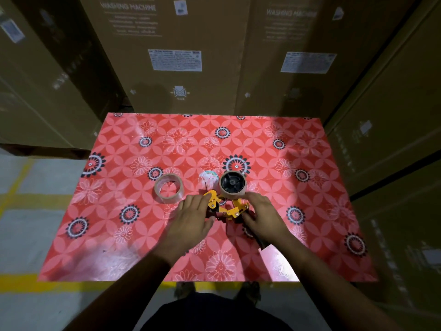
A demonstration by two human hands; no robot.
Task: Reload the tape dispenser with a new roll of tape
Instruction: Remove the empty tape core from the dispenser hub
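A yellow tape dispenser [223, 206] lies on the red flowered table [298, 187], its black hub carrying a nearly bare brown cardboard core [232, 185]. A full roll of clear tape [168, 188] lies flat to the left of it, untouched. My left hand [191, 220] rests on the dispenser's left side with fingers spread over the yellow plate. My right hand [261, 213] holds the dispenser's right side and covers its dark handle, which sticks out below the wrist. A small crumpled white wad [208, 179] sits just behind the dispenser.
Tall cardboard washing-machine boxes [176, 56] stand close behind the table and along the right. Grey floor with yellow lines [21, 285] shows on the left and at the near edge. My feet are under the near edge.
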